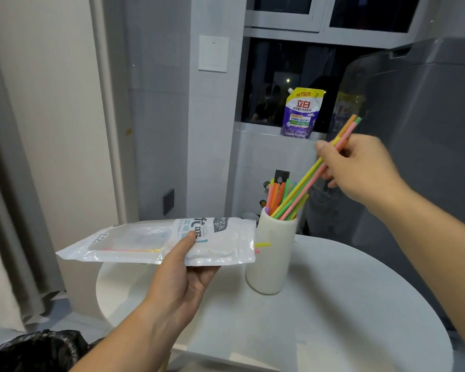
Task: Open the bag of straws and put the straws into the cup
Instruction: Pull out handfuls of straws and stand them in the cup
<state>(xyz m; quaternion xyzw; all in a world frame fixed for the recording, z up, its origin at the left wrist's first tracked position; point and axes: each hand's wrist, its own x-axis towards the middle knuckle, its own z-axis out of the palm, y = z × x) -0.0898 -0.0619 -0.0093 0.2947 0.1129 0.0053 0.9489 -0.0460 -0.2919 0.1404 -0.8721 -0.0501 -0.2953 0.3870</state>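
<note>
Right hand (360,167) pinches a few coloured straws (317,167), tips angling into the white cup (271,253); left of the cup, left hand (183,275) grips the straw bag (156,241).

- The clear-and-white plastic straw bag (156,241) carries "Drink", "Straw" and large Chinese characters, partly hidden by a thumb.
- The purple-and-yellow spouted pouch (301,112) on the windowsill reads "立白" and "150克"; smaller print is unreadable.

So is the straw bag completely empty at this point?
No: a few straws still lie in the bag held by the left hand, their ends poking out of its open end beside the cup.
</note>
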